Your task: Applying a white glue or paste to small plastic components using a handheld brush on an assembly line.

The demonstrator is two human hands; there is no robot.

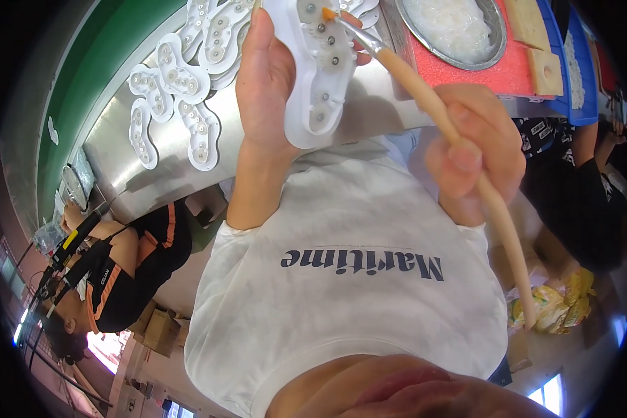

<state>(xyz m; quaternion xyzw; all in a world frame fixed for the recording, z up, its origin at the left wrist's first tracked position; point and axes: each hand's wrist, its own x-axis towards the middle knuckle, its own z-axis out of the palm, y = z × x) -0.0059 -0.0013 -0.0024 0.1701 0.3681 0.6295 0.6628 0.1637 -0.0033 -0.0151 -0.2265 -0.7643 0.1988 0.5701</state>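
My left hand (263, 97) is closed round a white, curved plastic shell (301, 115), held up at the top middle. Several small metal pins or posts sit in its hollow side. Between the closed fingers of my right hand (491, 143) is a paintbrush (407, 78) with a long wooden handle and a metal ferrule. Its orange bristles lie at the upper part of the shell, by one of the metal posts. The handle's far end slants down past my right hand. Fingertips of my left hand show at the shell's right edge.
More white shells (181, 66) lie on the metal table (118, 150), left of my hand. A round metal bowl (500, 43) of whitish, translucent paste stands on a red mat (435, 73). Beside it are tan blocks (545, 72) and a blue tray (561, 104). Other people work at both sides.
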